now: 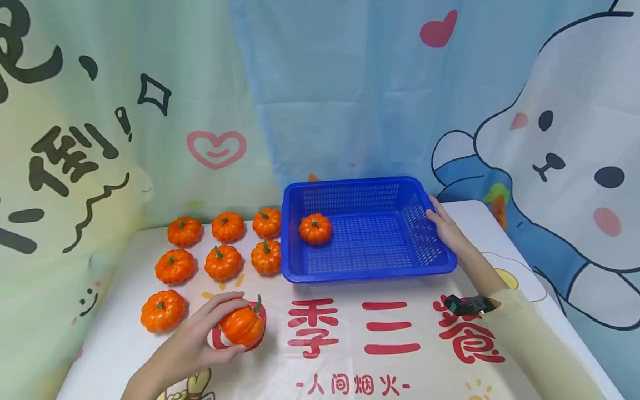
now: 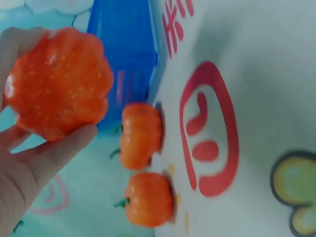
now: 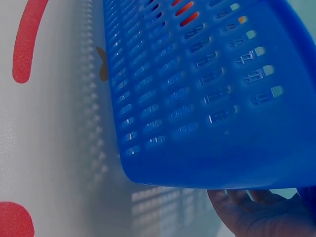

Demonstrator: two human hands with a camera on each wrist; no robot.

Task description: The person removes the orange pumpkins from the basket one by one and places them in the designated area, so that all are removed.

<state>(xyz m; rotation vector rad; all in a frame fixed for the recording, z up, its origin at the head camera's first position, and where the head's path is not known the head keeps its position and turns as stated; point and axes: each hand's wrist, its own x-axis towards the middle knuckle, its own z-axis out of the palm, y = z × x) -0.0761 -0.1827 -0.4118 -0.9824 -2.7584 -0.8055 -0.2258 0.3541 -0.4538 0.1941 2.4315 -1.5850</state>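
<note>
My left hand [image 1: 212, 330] grips a small orange pumpkin [image 1: 243, 326] with a green stem, held over the front left of the table. In the left wrist view, the fingers and thumb wrap the sides of the pumpkin [image 2: 61, 84], whose ribbed face shows. My right hand [image 1: 444, 225] holds the right rim of a blue plastic basket [image 1: 370, 272]. One pumpkin [image 1: 315, 229] sits inside it at the left. In the right wrist view, the fingers of the right hand [image 3: 261, 212] show at the end of the basket [image 3: 207, 158], partly hidden by it.
Left of the basket, several more pumpkins [image 1: 223, 262] stand in rough rows on the white table [image 1: 117, 333]. Red characters [image 1: 313, 328] are printed on the table cover. A patterned curtain [image 1: 320, 83] hangs behind the table, and a thin cord [image 1: 520, 264] lies at the right.
</note>
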